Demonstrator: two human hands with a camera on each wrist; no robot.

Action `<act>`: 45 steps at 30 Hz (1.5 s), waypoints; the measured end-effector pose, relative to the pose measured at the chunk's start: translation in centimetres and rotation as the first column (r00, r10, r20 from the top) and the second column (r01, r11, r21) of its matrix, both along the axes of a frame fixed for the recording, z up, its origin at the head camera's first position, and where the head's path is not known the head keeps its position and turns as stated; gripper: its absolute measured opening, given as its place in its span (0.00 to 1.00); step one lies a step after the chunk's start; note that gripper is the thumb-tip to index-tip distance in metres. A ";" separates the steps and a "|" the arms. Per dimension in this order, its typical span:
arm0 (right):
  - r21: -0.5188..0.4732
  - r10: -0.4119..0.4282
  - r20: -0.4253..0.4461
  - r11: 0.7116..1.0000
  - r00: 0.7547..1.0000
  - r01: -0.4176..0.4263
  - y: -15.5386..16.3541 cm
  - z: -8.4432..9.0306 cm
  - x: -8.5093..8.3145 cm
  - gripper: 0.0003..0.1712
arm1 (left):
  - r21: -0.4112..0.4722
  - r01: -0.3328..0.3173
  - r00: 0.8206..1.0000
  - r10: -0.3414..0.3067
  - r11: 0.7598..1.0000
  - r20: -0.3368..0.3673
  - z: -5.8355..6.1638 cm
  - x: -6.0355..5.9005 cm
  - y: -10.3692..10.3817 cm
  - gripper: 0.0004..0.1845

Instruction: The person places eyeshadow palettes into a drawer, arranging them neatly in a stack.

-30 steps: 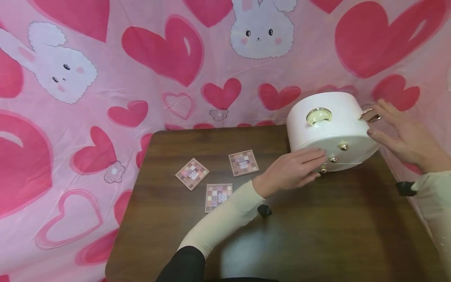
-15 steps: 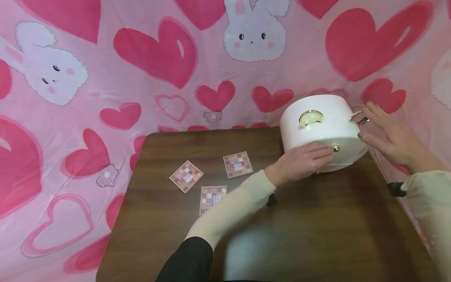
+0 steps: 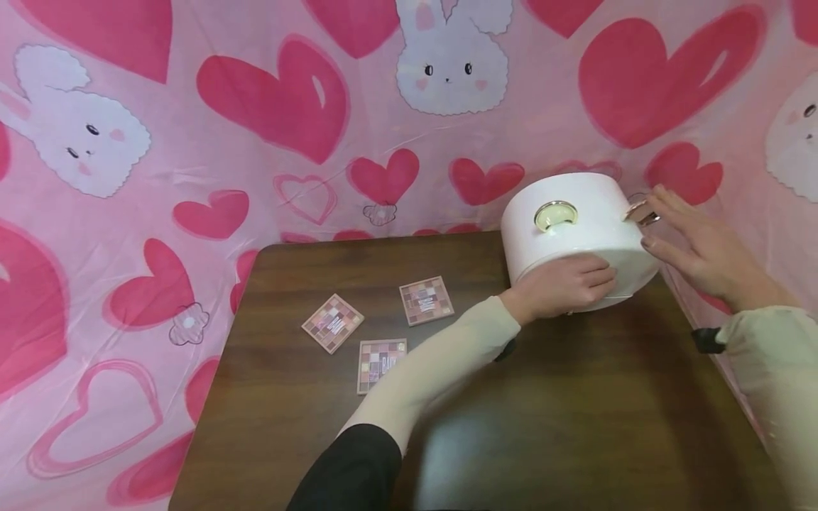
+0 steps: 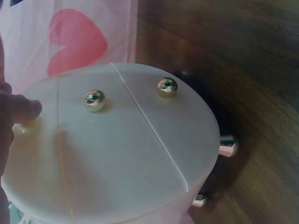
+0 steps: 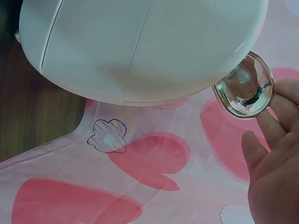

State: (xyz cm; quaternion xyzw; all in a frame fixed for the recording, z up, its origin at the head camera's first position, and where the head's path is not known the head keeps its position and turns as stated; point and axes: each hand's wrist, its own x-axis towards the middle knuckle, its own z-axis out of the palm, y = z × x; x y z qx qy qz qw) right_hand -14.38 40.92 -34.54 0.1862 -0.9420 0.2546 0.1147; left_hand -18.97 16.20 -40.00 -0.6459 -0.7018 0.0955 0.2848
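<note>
A white rounded drawer box stands at the back right of the table, its oval front facing forward. Over that front is my left hand, fingers curled in at the top gold knob, the thumb lying on it. Two more gold knobs, a middle knob and a lower knob, show in the left wrist view; my hand hides them from the head camera. At the box's right side my right hand has its extended fingers against the rim of a round gold ear, thumb apart.
Several things lie around: a left eyeshadow palette, a back palette, and a front palette partly under my left sleeve. The wooden table meets a pink heart-and-bunny cloth. Short gold feet carry the box.
My left hand has moved right and up across the box front, from the lower knobs to the top one, and its fingers have curled. The right hand keeps its place at the ear.
</note>
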 end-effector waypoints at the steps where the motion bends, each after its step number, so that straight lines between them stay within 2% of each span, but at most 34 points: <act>1: -0.004 -0.001 0.001 1.000 1.000 0.001 0.0 0.0 0.0 0.40 | 0.002 0.009 1.000 -0.009 1.000 -0.014 -0.1 0.0 0.2 0.29; 4: -0.006 -0.008 -0.001 1.000 1.000 0.008 0.0 0.0 0.1 0.41 | 0.015 0.017 0.998 -0.016 1.000 -0.053 -0.2 0.0 0.7 0.31; 9: -0.006 -0.004 -0.022 1.000 1.000 0.004 -0.2 0.1 0.2 0.40 | 0.029 -0.028 0.994 0.031 0.999 -0.101 -0.2 0.3 1.3 0.32; 16: 0.002 -0.012 -0.007 1.000 1.000 0.012 -0.5 0.3 -0.1 0.39 | 0.035 -0.077 0.993 0.079 0.996 -0.082 0.0 0.3 1.9 0.28; 29: -0.001 -0.024 0.007 1.000 1.000 0.024 -0.4 0.3 -0.2 0.38 | 0.036 -0.078 0.993 0.081 0.996 -0.090 0.1 0.6 2.3 0.26; 41: 0.001 -0.019 0.019 1.000 1.000 0.019 0.0 0.5 -0.2 0.35 | 0.018 -0.038 0.996 0.040 0.999 -0.084 0.0 2.3 2.4 0.28; 45: -0.013 -0.009 0.020 1.000 1.000 0.010 0.0 0.7 -0.3 0.29 | 0.037 -0.007 0.996 0.010 0.999 -0.084 0.1 3.0 2.2 0.28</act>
